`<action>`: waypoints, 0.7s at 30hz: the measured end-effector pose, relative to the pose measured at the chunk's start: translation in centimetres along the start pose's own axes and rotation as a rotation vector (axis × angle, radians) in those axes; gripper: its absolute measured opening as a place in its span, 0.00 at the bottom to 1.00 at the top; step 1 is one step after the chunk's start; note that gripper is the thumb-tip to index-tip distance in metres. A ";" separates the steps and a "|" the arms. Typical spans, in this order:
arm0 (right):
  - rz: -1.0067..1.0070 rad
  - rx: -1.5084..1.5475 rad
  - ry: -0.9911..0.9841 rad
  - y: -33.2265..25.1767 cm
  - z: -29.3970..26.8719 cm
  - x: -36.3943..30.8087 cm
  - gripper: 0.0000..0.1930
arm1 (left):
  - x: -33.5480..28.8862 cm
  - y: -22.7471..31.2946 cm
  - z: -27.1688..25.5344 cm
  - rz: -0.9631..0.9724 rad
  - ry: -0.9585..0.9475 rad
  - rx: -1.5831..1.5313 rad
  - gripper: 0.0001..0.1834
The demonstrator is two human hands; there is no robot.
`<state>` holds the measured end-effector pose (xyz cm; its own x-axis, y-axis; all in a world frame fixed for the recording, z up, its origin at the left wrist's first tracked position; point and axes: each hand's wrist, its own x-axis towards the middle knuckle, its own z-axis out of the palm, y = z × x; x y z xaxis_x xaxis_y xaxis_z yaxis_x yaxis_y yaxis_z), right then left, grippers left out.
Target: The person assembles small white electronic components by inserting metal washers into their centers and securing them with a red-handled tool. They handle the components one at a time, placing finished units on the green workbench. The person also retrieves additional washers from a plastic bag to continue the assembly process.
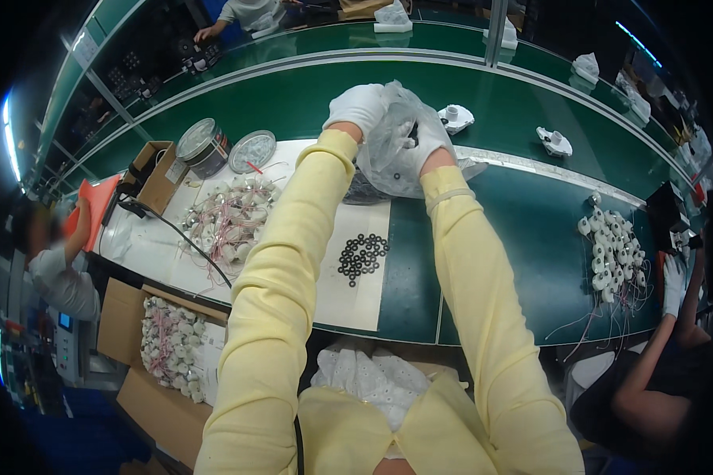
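Observation:
My two hands, in white gloves, are raised together at the far edge of the bench, on a clear plastic bag (384, 158). My left hand (358, 107) is closed on the bag's upper left part. On its right side my right hand (429, 138) grips the bag, with the fingers partly hidden by the film. Something dark shows within the bag near those fingers; I cannot make out what. Below the bag, small black rings (363, 259) lie in a loose pile on a white sheet (348, 309). Dark material in plastic (364, 190) rests under the bag.
White parts with pink wires (234, 214) are heaped at left, others (614, 249) at right. A tub (202, 148), a lid (253, 151) and cardboard boxes (160, 182) stand left. White pieces (554, 142) sit on the green conveyor (309, 83). A co-worker's gloved hand (673, 285) is at right.

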<state>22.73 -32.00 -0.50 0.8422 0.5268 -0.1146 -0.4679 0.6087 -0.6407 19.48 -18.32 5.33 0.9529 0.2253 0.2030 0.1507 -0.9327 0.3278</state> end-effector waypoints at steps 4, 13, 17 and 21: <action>-0.061 -0.102 0.032 0.7 1.7 -2.2 0.05 | 0.3 -1.1 -0.1 -0.023 0.017 0.023 0.31; 0.406 0.503 0.005 1.8 1.0 -0.4 0.05 | 1.0 -2.2 -0.3 -0.089 0.070 0.030 0.29; 0.343 0.335 -0.082 1.8 2.3 -2.7 0.03 | 0.7 -3.2 -1.2 -0.108 0.046 0.126 0.25; 0.410 0.310 -0.142 1.7 2.2 -3.8 0.02 | 0.4 -3.3 -1.4 -0.138 0.052 0.145 0.24</action>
<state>18.17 -31.64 0.51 0.5395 0.8201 -0.1908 -0.8261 0.4718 -0.3081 19.04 -14.77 5.64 0.9064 0.3642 0.2138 0.3187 -0.9220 0.2198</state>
